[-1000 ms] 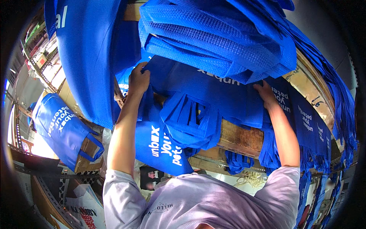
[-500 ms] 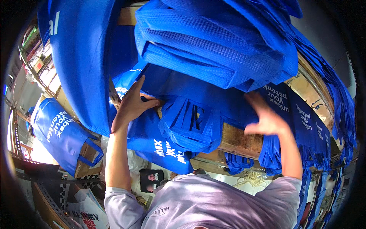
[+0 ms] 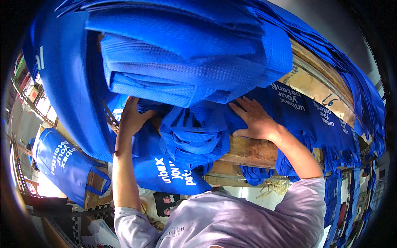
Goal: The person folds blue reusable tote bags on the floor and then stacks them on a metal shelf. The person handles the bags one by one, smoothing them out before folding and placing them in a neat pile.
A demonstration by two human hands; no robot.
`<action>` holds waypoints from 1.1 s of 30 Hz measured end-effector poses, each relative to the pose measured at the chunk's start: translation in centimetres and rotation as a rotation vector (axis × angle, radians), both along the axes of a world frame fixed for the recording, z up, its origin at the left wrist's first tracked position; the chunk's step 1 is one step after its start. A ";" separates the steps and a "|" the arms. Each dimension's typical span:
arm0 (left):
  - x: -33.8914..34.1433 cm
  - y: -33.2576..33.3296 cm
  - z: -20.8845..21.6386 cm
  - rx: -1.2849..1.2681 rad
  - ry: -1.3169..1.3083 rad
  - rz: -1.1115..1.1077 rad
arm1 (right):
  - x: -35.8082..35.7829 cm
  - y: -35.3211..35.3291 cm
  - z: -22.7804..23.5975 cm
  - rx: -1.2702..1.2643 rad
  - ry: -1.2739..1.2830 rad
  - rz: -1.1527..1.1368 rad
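Note:
A stack of blue fabric tote bags lies on a wooden shelf in front of me, its looped handles [image 3: 192, 138] bunched toward me. My left hand [image 3: 133, 120] is at the left side of this stack, thumb held apart from the fingers, whose tips are partly hidden under the bags above. My right hand [image 3: 257, 120] rests spread on blue fabric to the right of the handles. Above both hands overhangs a thick pile of folded blue bags [image 3: 186, 62]. Below the handles hangs a blue bag with white lettering [image 3: 151, 173].
More printed blue bags [image 3: 289, 99] lie along the shelf to the right. Wooden planks [image 3: 252, 151] form the shelf's near edge. A blue bag [image 3: 62, 165] sits at far left near perforated metal racking [image 3: 39, 107]. Pale cord [image 3: 275, 188] lies below the shelf.
My right hand has moved left, closer to the bunched handles, and now rests on the fabric instead of blurring in motion. My left hand stays beside the stack. The whole view has shifted slightly.

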State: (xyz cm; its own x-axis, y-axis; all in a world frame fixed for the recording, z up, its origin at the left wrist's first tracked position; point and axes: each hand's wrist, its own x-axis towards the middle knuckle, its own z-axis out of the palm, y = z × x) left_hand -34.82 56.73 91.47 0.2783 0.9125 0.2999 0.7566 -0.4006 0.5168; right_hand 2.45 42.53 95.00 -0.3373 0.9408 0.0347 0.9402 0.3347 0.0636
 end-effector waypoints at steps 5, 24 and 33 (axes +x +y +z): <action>-1.4 0.6 -1.0 -0.024 -0.074 0.058 | 2.0 2.2 2.2 0.152 0.344 0.003; -2.0 -0.1 -2.0 -0.095 -0.275 0.060 | 13.3 9.7 -3.2 0.214 0.365 -0.470; -1.6 0.0 -2.5 -0.008 -0.266 0.159 | 9.2 13.1 -5.6 0.165 0.543 -0.556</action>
